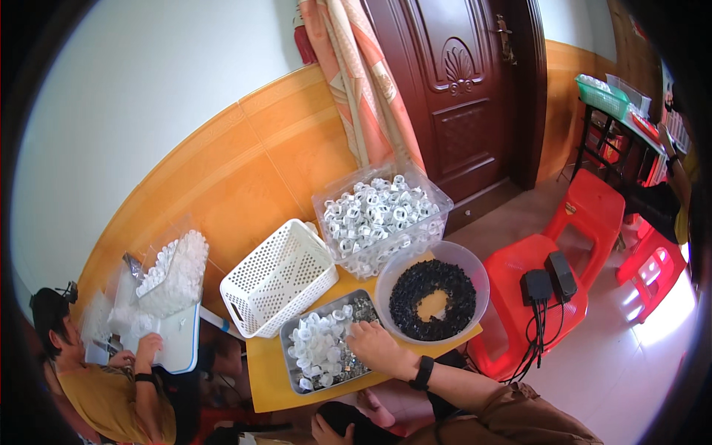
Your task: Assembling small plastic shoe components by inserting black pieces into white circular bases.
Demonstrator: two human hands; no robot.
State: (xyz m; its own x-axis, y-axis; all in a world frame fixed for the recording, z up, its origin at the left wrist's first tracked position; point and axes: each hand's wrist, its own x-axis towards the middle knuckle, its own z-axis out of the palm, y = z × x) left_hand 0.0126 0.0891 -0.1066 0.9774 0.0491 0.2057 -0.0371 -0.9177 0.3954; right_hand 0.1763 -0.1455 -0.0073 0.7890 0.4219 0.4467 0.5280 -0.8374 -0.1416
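My right hand (377,348), with a dark band on its wrist, reaches into a grey metal tray (295,380). Its fingers are bent and pressed together at the edge of a heap of translucent white plastic caps (317,345). What they pinch is hidden. Small metallic pieces (361,308) lie in the same tray, beside and under the caps. Low in the picture, by my dark-clothed knee, is my left hand (330,432), partly cut off by the edge. Its thumb stands apart from the fingers and nothing shows in it.
On the yellow table (267,386) stand a white perforated basket (278,274), a clear bin (382,215) of white ring-shaped parts and a round tub (475,285) of small black pieces. Red stools (512,259) carry black boxes with cables. Another person (119,378) works at the left.
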